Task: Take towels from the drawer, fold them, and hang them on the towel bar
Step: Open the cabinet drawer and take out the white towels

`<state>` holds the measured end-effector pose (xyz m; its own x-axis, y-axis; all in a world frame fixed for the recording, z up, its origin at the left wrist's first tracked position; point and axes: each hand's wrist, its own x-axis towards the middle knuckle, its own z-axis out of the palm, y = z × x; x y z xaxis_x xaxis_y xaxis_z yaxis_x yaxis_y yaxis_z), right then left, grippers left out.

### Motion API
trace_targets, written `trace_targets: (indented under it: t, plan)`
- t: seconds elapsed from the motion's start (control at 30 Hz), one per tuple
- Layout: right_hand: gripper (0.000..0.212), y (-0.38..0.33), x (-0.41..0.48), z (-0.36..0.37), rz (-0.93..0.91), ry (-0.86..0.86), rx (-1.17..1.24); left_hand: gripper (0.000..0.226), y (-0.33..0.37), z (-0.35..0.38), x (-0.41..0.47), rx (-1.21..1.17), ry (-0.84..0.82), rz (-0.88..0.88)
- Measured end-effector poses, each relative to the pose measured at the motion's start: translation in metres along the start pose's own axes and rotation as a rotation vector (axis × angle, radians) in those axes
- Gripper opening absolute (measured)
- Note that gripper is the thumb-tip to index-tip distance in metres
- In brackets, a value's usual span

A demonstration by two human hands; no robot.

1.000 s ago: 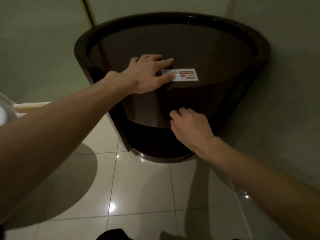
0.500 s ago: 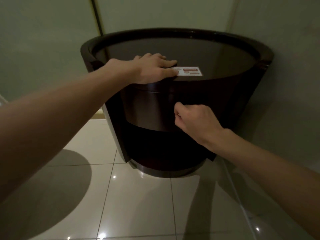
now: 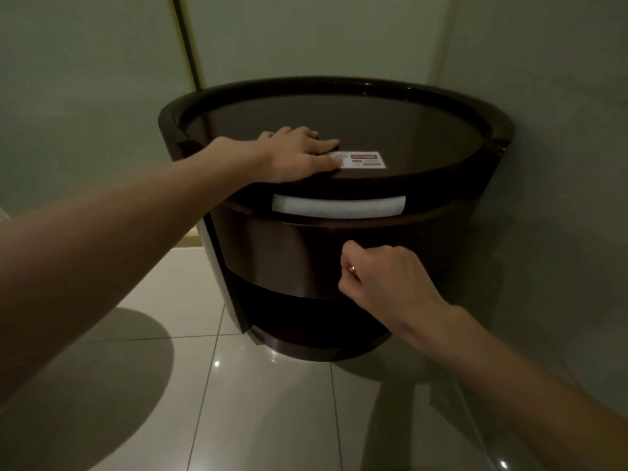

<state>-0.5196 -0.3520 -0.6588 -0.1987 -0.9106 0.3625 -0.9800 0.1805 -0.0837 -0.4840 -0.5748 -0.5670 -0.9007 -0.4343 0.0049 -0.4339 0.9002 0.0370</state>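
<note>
Pale walls [image 3: 85, 96] meet in a corner at the far side, and a glossy tiled floor [image 3: 272, 402] fills the near part of the scene, catching small spots of light. Set into that corner is a dark, rounded cabinet [image 3: 373, 124] with a raised rim round its flat top; its curved front faces you.

The drawer [image 3: 289, 253] is the upper band of that curved front, and it stands a little way out from the cabinet, leaving a narrow gap under the top edge. Below it the front is darker; what that lower part is cannot be told.

Your left hand [image 3: 295, 154] comes in from the near left and lies flat on the near edge of the cabinet top, fingers straight and close together, holding nothing. Your right hand [image 3: 384, 277] reaches in from the near right to the drawer front, fingers curled in.

In the gap above the drawer front you can see a white towel [image 3: 339, 206] lying inside the drawer, only its top strip showing. How many lie there cannot be told.

A small white label [image 3: 365, 159] with red marks sits on the cabinet top, just right of your left hand, whose fingertips touch its left end. The print is too small to read.

Your right thumb and forefinger pinch a small metal knob [image 3: 351, 268] on the drawer front.
</note>
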Motion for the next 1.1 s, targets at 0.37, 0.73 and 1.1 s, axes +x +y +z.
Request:
trace_targets:
  t: [0.37, 0.73, 1.1]
  plan:
    - [0.013, -0.018, -0.031, -0.019, 0.010, -0.126, 0.052, 0.062, -0.004, 0.002, 0.000, 0.018, -0.029, 0.022]
    - [0.012, -0.032, -0.063, -0.027, -0.068, -0.054, 0.082, 0.058, 0.001, -0.001, -0.002, 0.010, -0.032, -0.007]
    - [0.014, -0.046, -0.090, -0.039, -0.088, -0.108, 0.053, 0.071, 0.006, -0.004, -0.006, -0.039, -0.056, -0.012]
